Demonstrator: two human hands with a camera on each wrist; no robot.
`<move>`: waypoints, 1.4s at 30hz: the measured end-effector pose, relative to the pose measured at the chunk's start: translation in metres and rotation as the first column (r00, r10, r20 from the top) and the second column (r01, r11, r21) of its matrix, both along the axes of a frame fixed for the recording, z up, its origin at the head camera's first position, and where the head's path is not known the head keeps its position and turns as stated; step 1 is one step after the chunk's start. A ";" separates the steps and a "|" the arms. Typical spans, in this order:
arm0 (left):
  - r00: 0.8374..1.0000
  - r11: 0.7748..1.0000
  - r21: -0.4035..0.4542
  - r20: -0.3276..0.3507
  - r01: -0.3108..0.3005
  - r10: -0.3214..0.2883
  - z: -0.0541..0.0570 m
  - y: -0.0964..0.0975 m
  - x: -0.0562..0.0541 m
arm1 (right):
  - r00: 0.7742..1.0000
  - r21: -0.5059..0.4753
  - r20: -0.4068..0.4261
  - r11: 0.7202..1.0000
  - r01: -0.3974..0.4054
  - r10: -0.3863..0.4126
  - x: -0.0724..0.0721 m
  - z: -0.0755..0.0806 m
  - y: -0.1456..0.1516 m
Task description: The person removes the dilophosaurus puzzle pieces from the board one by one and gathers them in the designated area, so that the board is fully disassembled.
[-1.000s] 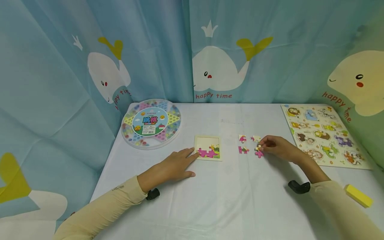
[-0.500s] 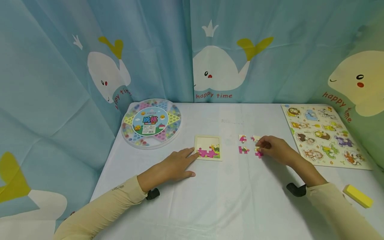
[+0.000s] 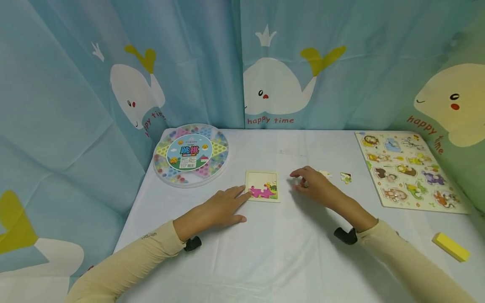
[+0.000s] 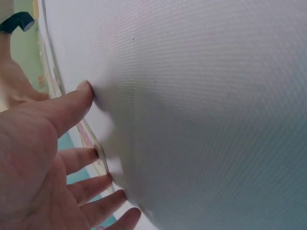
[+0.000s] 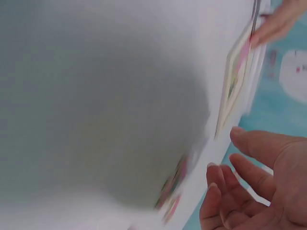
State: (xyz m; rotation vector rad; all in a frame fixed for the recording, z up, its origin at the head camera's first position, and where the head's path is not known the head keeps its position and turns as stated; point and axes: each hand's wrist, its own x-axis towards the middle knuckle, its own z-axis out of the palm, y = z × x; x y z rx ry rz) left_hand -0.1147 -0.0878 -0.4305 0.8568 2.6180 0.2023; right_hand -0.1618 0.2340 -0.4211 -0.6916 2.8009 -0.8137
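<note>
A small square puzzle tray lies mid-table with pink and green pieces along its bottom row. My left hand lies flat on the cloth, its fingertips touching the tray's left edge; the left wrist view shows this left hand spread on the table. My right hand hovers just right of the tray over loose pieces and hides them. In the blurred right wrist view, this right hand has relaxed, empty fingers above loose pieces. Two more loose pieces lie to its right.
A round checkers box sits at the back left. An animal peg puzzle board lies at the right and a yellow block near the front right edge. Whale-print curtains close off the back and sides.
My right hand has moved left from the right-hand loose pieces toward the tray. One piece now lies farther right. The left hand has stayed put.
</note>
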 end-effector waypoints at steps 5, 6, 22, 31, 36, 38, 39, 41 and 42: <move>1.000 1.000 -0.007 -0.004 0.009 -0.009 -0.002 -0.001 -0.001 | 0.999 -0.020 -0.005 0.998 -0.054 0.054 0.000 -0.009 -0.032; 1.000 1.000 -0.007 -0.005 0.013 -0.013 -0.002 -0.001 -0.002 | 0.998 -0.018 -0.003 0.998 -0.063 0.063 0.000 -0.011 -0.037; 1.000 1.000 0.005 -0.005 0.018 -0.018 -0.001 -0.001 -0.002 | 0.993 0.058 -0.006 0.991 -0.119 0.120 -0.005 -0.018 -0.054; 1.000 1.000 0.007 0.007 0.016 -0.016 -0.001 -0.002 -0.002 | 0.992 0.077 -0.034 0.989 -0.122 0.125 -0.005 -0.017 -0.057; 1.000 1.000 0.010 0.008 0.014 -0.014 0.000 -0.002 -0.001 | 0.992 0.070 -0.050 0.991 -0.113 0.116 -0.005 -0.018 -0.056; 1.000 1.000 0.008 0.006 0.014 -0.014 0.000 -0.002 -0.002 | 0.992 0.063 -0.054 0.992 -0.109 0.112 -0.004 -0.018 -0.056; 1.000 1.000 0.006 0.004 0.014 -0.014 -0.001 -0.002 -0.002 | 0.992 0.061 -0.057 0.992 -0.107 0.110 -0.004 -0.019 -0.055; 1.000 1.000 0.001 0.003 0.015 -0.015 -0.001 -0.002 -0.002 | 0.993 0.057 -0.059 0.993 -0.101 0.105 -0.003 -0.019 -0.055; 1.000 1.000 0.003 0.000 0.016 -0.016 -0.002 -0.002 -0.002 | 0.992 0.056 -0.064 0.993 -0.102 0.106 -0.003 -0.019 -0.055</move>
